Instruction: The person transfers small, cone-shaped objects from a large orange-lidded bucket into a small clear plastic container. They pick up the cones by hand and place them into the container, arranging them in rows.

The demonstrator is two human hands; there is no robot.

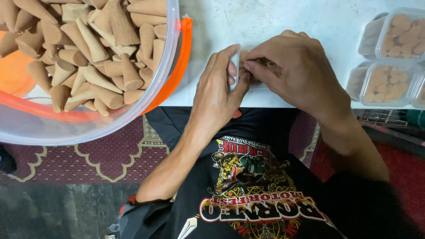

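While both hands meet at the near edge of the white desk point(265, 17), one small clear plastic box point(248, 66) sits between them, mostly hidden. The left hand point(217, 93) holds the box's left wall, thumb and fingers point(228, 55) pinched narrowly on it. The right hand point(296, 71) covers the box from the right, its fingers point(261, 71) curled close over the opening and pressing brown cones point(265, 64) inside; how many lie in the box cannot be told. Far left of the left fingers stands one large clear tub point(88, 128) with an orange handle point(177, 75), heaped with brown and tan incense cones point(93, 57), too many to count. Well to the right of the right fingers, four small lidded clear boxes point(387, 84) show, stacked in pairs at the frame edge, each packed with the same brown cones seen dimly through the plastic. Below the fingers, past the desk edge, lies the person's black shirt point(248, 186) with a red, white and gold print, and to its left a maroon patterned rug point(124, 155).
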